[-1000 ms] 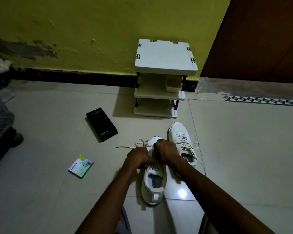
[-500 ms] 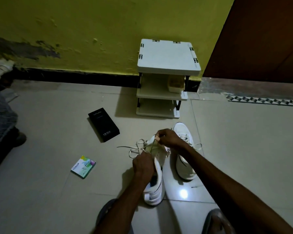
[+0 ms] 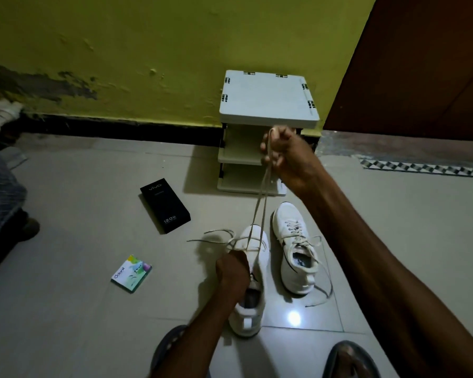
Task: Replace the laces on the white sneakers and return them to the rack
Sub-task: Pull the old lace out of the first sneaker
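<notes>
Pale floor tiles (image 3: 93,323) carry the near sneaker (image 3: 260,271), just in front of the rack (image 3: 268,99). Left hand (image 3: 234,271) grips its top. Right hand (image 3: 284,151) pinches the lace (image 3: 258,203) in its fingers (image 3: 269,159), pulled up tight. Lace looks soft and floppy, shoe light: hold its firm sides.

The left hand (image 3: 234,271), right hand (image 3: 284,151) and both forearms (image 3: 366,241) are bare. Dark, rounded sandals (image 3: 340,350) are on the feet, only partly visible.

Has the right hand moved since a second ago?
Yes. The right hand lifted off the nearer sneaker toward the rack, now overlapping its shelves, pulling the lace taut.
</notes>
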A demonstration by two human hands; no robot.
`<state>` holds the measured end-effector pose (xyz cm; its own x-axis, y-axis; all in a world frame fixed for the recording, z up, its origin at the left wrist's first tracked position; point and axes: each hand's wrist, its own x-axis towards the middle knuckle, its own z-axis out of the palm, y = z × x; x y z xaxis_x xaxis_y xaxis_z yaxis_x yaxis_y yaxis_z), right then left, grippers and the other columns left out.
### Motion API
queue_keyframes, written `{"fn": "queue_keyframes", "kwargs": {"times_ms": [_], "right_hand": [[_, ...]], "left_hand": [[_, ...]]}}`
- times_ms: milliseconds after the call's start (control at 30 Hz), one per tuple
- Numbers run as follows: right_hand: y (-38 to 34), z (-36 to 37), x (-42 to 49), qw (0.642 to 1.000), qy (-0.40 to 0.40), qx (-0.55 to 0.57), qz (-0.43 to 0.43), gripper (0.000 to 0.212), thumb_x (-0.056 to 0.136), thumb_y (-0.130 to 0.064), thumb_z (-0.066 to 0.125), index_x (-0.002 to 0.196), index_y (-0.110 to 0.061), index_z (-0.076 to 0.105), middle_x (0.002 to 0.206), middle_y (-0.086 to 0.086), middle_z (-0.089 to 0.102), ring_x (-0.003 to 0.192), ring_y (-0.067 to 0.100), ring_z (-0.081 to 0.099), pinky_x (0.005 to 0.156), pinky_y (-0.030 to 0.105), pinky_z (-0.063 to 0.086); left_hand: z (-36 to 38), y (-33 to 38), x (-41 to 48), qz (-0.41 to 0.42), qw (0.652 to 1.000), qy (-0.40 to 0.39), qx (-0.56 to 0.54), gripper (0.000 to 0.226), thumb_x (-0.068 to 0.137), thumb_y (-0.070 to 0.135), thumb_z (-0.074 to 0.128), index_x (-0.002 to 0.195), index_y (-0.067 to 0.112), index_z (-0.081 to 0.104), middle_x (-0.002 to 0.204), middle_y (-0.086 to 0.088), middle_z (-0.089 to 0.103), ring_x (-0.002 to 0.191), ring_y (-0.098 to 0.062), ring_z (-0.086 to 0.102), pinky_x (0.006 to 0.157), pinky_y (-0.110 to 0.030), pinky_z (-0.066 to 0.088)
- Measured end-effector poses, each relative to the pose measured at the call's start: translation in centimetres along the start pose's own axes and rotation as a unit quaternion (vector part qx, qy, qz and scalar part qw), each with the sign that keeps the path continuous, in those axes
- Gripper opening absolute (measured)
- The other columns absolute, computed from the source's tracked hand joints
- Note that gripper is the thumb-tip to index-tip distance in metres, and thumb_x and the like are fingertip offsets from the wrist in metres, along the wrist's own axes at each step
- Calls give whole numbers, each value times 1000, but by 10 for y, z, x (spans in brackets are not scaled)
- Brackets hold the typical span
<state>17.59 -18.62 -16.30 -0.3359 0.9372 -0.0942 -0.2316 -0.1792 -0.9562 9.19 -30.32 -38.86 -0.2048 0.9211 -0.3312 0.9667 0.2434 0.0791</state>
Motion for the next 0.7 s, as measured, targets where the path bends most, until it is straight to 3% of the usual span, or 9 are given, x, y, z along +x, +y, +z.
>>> {"fn": "queue_keyframes", "kwargs": {"times_ms": [67, 100, 167, 233, 300, 400, 467, 533, 700], "right_hand": [[41, -17, -4, 972, -1, -232, 33, 12, 100, -13, 43, 100, -10, 55, 88, 4, 61, 66, 11, 54, 52, 20, 44], [64, -26, -6, 931, -12, -360, 60, 15, 101, -20, 45, 101, -8, 55, 90, 7, 65, 65, 14, 56, 51, 22, 44], [108, -45, -11, 783, -56, -609, 114, 38, 100, -38, 49, 113, -3, 55, 106, 18, 68, 86, 29, 65, 70, 35, 53], [137, -55, -21, 638, -112, -743, 169, 65, 95, -54, 50, 133, -1, 45, 125, 22, 60, 113, 36, 59, 91, 41, 48], [149, -57, -30, 595, -161, -758, 214, 73, 91, -60, 53, 136, -3, 46, 130, 18, 58, 118, 34, 56, 95, 39, 46], [146, -56, -33, 577, -198, -756, 239, 53, 87, -53, 65, 110, -6, 66, 108, 11, 69, 98, 26, 66, 85, 34, 50], [138, -54, -32, 581, -216, -740, 262, 39, 87, -46, 67, 87, -7, 72, 66, 0, 69, 65, 15, 62, 68, 25, 50], [131, -51, -29, 624, -208, -694, 292, 34, 89, -39, 68, 87, -7, 76, 46, -8, 56, 51, 6, 49, 51, 16, 39], [115, -52, -23, 792, -62, -563, 227, 28, 94, -30, 60, 77, -10, 70, 62, 0, 52, 51, 10, 45, 44, 17, 33]], "left_hand": [[4, 1, 1, 5, 999, 12, -47, 26, 98, 17, 46, 118, 14, 62, 124, -7, 64, 115, -25, 61, 90, -33, 51], [6, 1, 0, 5, 998, 22, -60, 27, 100, 18, 44, 120, 14, 61, 126, -6, 63, 117, -24, 60, 92, -33, 49], [7, 0, -1, -10, 996, 25, -82, 27, 100, 20, 44, 121, 15, 60, 127, -6, 62, 118, -24, 59, 93, -32, 48], [7, -2, -2, -29, 994, 15, -106, 27, 96, 22, 49, 119, 14, 60, 126, -6, 63, 115, -26, 60, 91, -33, 49], [6, -4, -3, -37, 990, 3, -133, 30, 92, 24, 54, 121, 14, 59, 126, -8, 62, 115, -27, 60, 91, -34, 49], [4, -4, -4, -40, 989, 1, -142, 33, 91, 26, 57, 122, 13, 58, 127, -9, 61, 117, -28, 59, 92, -35, 48], [3, -3, -5, -41, 989, 6, -143, 32, 91, 25, 56, 121, 13, 58, 126, -9, 62, 116, -28, 59, 91, -35, 49], [5, -2, -5, -39, 989, 7, -146, 30, 92, 22, 55, 120, 13, 59, 125, -8, 62, 116, -28, 60, 91, -34, 49], [3, -3, -6, -38, 992, 14, -120, 23, 94, 20, 54, 114, 15, 63, 120, -7, 65, 111, -26, 63, 87, -34, 51]]}}
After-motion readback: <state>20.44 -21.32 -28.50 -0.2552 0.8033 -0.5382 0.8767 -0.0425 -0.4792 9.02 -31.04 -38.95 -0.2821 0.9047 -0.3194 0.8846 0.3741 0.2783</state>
